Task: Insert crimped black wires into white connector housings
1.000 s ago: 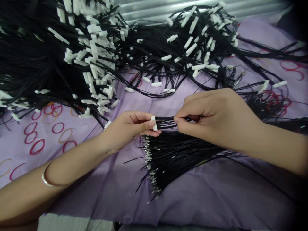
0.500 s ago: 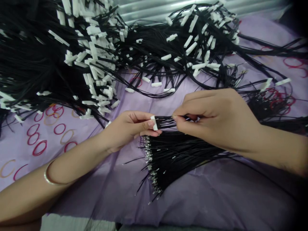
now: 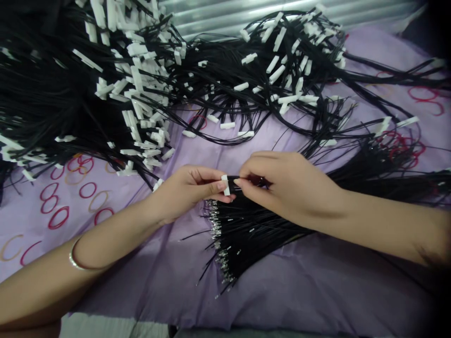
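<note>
Pinching a white connector (image 3: 226,185) between thumb and fingers, the left hand (image 3: 186,193) holds it upright at the fingertips, just above a fanned bundle of black wires (image 3: 253,234) lying on a lilac cloth (image 3: 317,286). A short run of black leads (image 3: 237,179) comes out of the connector to the right. The right hand (image 3: 287,188), its fingers drawn together, pinches those leads between thumb and forefinger just beside the connector, so the two hands nearly touch. Below both hands, the bundle spreads across the cloth, its left ends finishing in a dense row of small metal terminals (image 3: 218,239). A thin metal bangle (image 3: 75,261) circles the left forearm. Above the hands, a heap of black wires tipped with white connectors (image 3: 141,94) fills the upper left of the view, well apart from the left hand, and a looser tangle (image 3: 299,70) trails off toward the upper right. Red and tan rings (image 3: 58,218) are printed on the cloth, and a ribbed metal panel (image 3: 282,14) runs along its far edge.
</note>
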Action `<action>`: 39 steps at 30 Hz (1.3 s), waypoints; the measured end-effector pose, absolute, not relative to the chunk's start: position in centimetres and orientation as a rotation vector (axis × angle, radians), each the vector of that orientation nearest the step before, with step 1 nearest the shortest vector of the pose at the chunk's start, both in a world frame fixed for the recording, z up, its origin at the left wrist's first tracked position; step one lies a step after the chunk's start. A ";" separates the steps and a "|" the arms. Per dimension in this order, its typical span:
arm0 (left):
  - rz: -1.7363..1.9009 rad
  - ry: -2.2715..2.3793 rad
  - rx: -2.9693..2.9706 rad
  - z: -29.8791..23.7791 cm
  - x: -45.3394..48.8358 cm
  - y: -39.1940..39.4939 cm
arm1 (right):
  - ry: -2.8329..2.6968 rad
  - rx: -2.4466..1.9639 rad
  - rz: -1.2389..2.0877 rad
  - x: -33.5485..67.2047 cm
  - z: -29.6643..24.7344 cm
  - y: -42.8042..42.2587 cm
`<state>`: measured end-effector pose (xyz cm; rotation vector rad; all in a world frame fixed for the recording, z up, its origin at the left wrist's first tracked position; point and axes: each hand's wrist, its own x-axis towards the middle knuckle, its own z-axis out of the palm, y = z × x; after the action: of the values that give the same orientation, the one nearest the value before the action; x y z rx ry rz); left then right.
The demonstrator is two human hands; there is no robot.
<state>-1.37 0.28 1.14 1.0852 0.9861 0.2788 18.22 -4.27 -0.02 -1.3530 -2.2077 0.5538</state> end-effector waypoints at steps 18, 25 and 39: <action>0.689 1.068 1.026 1.4 -1.8 1.2 | -2.488 -1.157 0.423 18.0 1.8 -7.5; 0.683 0.997 1.011 0.7 -1.7 0.9 | -2.350 -1.229 0.618 17.6 -0.1 -5.0; 0.517 0.948 0.986 1.2 -1.5 -0.2 | -2.027 -1.295 0.877 18.8 2.0 -5.3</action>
<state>-1.51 -0.24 1.22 0.9859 0.9485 0.5174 18.79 -5.35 1.95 -1.2954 -2.0268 0.8769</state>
